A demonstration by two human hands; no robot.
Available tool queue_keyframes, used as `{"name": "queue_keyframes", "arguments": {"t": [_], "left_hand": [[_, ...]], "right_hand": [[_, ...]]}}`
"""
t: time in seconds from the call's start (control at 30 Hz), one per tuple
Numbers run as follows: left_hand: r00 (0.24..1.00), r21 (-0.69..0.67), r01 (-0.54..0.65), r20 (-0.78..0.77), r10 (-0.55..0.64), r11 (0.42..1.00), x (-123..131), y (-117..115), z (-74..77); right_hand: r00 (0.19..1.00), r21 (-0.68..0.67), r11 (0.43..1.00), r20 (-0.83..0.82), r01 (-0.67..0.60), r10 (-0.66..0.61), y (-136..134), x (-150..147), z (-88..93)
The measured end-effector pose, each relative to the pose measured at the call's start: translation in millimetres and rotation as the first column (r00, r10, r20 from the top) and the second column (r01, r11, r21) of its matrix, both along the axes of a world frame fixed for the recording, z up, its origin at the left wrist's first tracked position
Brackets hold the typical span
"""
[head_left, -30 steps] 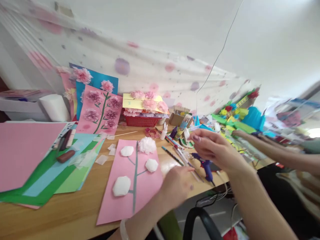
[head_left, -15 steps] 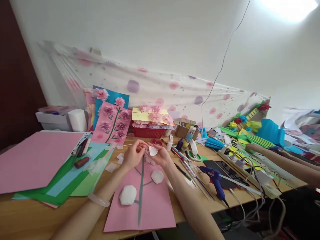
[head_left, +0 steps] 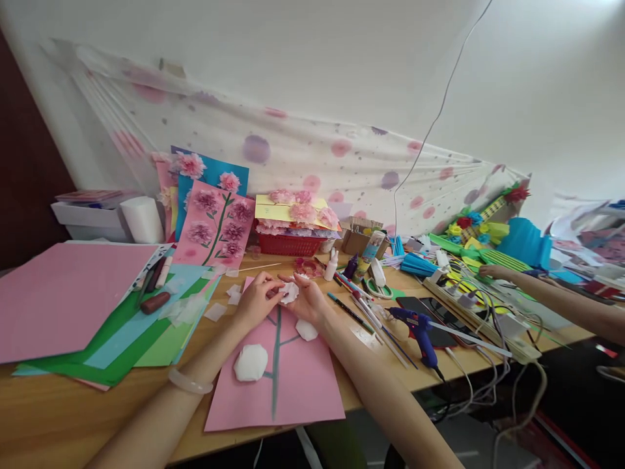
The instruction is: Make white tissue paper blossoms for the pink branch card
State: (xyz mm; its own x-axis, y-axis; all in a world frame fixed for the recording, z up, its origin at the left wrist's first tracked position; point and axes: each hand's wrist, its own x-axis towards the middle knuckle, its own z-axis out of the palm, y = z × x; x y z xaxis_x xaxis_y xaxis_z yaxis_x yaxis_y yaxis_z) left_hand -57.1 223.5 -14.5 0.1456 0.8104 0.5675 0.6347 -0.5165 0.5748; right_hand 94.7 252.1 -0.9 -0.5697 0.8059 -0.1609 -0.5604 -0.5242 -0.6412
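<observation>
My left hand (head_left: 258, 301) pinches the edge of a crumpled white tissue-paper piece (head_left: 290, 293), its fingers pressed together. The same piece lies against the curled fingers and palm of my right hand (head_left: 312, 303). Both hands are just above the top part of a pink paper sheet (head_left: 312, 397). On this sheet a grey-green stem (head_left: 276, 384) with side branches is painted. One white layered paper round (head_left: 250, 363) rests at the left branch. Another white round (head_left: 306, 329) sits at the right branch, partly covered by my right hand.
Coloured paper sheets (head_left: 73, 299) with pens lie left. A finished pink flower picture (head_left: 215, 225) leans at the back beside a red basket (head_left: 288, 245). To the right are brushes, a blue glue gun (head_left: 415, 332), a power strip (head_left: 478, 319) and a co-worker's arm (head_left: 547, 293).
The view has shifted a little. My hands have come closer together, and the white tissue piece now looks more ruffled between them.
</observation>
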Motion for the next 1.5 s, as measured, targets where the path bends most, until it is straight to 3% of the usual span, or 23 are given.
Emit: {"name": "queue_keyframes", "arguments": {"t": [0.27,0.53,0.7,0.97,1.1,1.2,1.4,1.5], "left_hand": [[0.999,0.048,-0.03,-0.01,0.031,0.998,-3.3,4.1,-2.1],[0.996,0.064,0.089,-0.004,-0.089,0.994,-0.1,-6.8,9.6],[0.999,0.03,0.05,-0.01,-0.049,0.998,-0.2,-7.5,10.6],[0.999,0.076,0.008,0.037,-0.011,0.997,-1.0,3.4,-2.2],[0.993,0.094,-0.072,0.1,0.062,0.993,-1.5,2.0,0.2],[0.991,0.136,-0.06,0.126,0.043,0.989,-0.6,-1.0,3.1],[0.993,0.135,0.112,-0.039,-0.108,0.984,4.6,-5.0,1.2],[0.991,0.16,0.096,-0.107,-0.08,0.982,4.5,-5.6,0.2]], "right_hand": [[0.997,0.106,0.993,0.071,-0.05,0.042,-10.9,-1.9,3.4],[0.993,0.167,0.985,0.113,-0.048,0.029,-2.2,1.4,-7.3],[0.991,0.164,0.984,0.131,-0.063,0.042,-2.1,1.3,-7.4],[0.993,0.135,0.989,0.102,-0.064,0.05,-7.9,-0.3,-2.6],[0.996,0.094,0.994,0.075,-0.047,0.04,-6.1,-1.0,-2.6],[0.998,0.046,0.999,0.063,-0.023,0.02,-2.2,0.2,-2.5],[0.999,-0.022,1.0,0.038,0.01,-0.01,-1.3,3.2,1.6],[1.0,-0.036,0.999,0.023,0.005,-0.004,-4.5,3.0,5.0]]}}
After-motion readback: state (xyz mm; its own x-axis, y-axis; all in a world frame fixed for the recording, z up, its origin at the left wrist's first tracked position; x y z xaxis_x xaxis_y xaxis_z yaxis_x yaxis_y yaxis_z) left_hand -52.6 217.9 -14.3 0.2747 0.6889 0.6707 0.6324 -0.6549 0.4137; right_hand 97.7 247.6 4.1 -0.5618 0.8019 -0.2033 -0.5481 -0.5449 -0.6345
